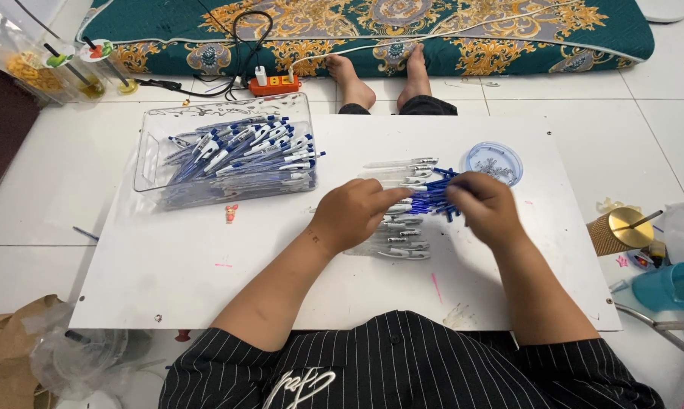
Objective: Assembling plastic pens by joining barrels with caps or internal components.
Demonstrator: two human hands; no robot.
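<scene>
Both hands sit on the pen pile (410,220) – left hand (349,216) pinching a clear barrel, right hand (484,206) curled over blue parts; its grip contents hidden.

Two bare forearms reach forward; the left hand (353,214) rests palm down, the right hand (484,204) curls, fingers pinched.

A single head-worn camera looks steeply down and forward from close above the seated person's lap, taking in the white board (206,280) across the middle, with the floor stretching to the patterned mattress (509,30) at twelve o'clock, no second view sharing it.
</scene>
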